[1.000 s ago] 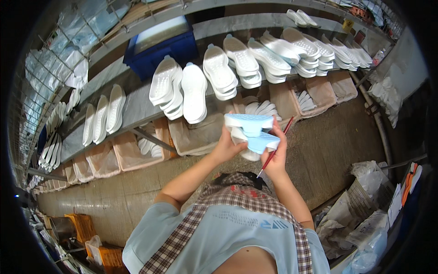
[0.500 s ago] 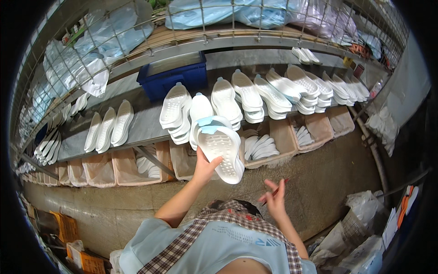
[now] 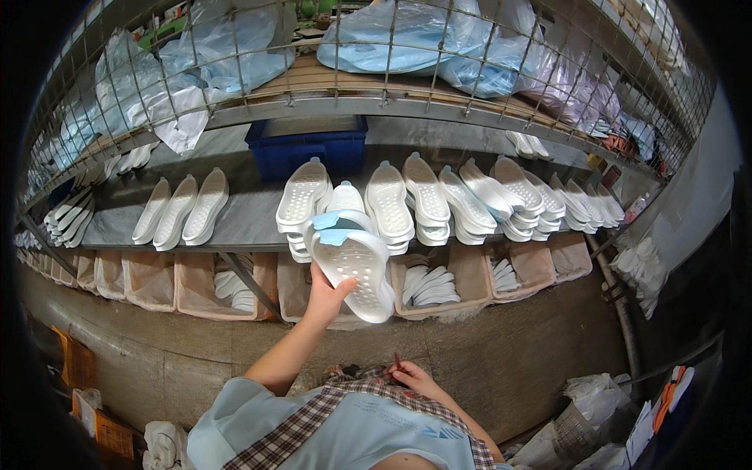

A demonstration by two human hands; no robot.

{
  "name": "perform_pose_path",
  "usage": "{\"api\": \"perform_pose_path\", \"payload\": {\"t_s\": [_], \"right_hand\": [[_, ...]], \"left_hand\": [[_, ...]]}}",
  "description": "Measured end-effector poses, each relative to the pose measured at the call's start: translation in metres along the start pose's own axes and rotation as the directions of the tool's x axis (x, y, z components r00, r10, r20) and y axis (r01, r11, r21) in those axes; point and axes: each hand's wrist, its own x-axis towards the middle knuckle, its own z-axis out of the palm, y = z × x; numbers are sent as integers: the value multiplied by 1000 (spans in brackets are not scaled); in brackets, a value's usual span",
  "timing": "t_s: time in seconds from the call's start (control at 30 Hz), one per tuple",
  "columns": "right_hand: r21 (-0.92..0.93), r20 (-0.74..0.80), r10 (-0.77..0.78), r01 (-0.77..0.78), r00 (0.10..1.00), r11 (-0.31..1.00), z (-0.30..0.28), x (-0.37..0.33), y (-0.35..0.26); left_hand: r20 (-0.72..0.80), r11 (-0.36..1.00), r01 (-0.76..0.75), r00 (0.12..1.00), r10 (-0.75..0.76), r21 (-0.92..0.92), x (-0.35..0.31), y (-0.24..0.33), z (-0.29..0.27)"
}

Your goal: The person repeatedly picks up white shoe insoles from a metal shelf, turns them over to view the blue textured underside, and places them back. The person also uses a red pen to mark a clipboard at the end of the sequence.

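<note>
Left hand (image 3: 325,301) holding 2 soles (image 3: 356,270), fingers (image 3: 343,289) (mostly) hidden

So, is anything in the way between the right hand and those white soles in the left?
Nothing visible: floor shows between the right hand, which holds a slim red tool, and the white soles in the left hand.

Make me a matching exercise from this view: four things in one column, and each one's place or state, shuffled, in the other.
Things:
1. Left hand
2. Right hand
3. Blue bin
4. Light-blue plastic bags

Place or state:
A. On the wooden shelf
B. Holding a slim red tool
C. On the grey bench
D. Holding white soles with light-blue tips

Pairs: 1-D, 2-B, 3-C, 4-A
</note>
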Motion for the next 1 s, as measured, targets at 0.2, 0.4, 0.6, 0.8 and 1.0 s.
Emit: {"api": "perform_pose_path", "payload": {"t_s": [0.2, 0.4, 0.6, 0.8, 1.0], "right_hand": [[186, 95, 56, -73, 994, 980, 1, 13, -4], [117, 163, 199, -219, 966, 969, 10, 25, -20], [331, 56, 76, -90, 996, 939, 15, 21, -43], [375, -52, 389, -343, 920, 861, 15, 19, -42], [209, 18, 242, -240, 970, 948, -4, 19, -24]], "left_hand": [[12, 979, -88, 996, 87, 182, 9, 2, 0], [101, 962, -180, 982, 162, 204, 13, 1, 3], [180, 917, -288, 953, 245, 275, 11, -7, -1], [236, 922, -256, 953, 190, 289, 12, -1, 3], [247, 893, -289, 946, 211, 344, 8, 3, 4]]}}
